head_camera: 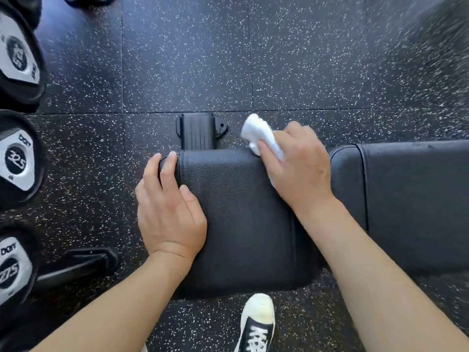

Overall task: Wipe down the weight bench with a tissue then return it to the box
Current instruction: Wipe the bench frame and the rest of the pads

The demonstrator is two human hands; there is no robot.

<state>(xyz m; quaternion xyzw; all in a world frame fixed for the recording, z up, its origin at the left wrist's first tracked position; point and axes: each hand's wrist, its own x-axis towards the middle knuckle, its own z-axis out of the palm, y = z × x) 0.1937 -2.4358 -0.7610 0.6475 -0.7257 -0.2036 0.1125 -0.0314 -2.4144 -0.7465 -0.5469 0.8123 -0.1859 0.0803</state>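
Observation:
The black padded weight bench lies across the middle of the view, its seat pad below me and its longer back pad running off to the right. My right hand presses a crumpled white tissue against the far edge of the seat pad. My left hand rests flat on the left end of the seat pad, fingers spread over its rounded corner. No tissue box is in view.
Several black dumbbells with silver end caps line the left edge. A black bench foot sticks out beyond the seat. A dark handle lies on the speckled rubber floor. My black-and-white shoe stands below the bench.

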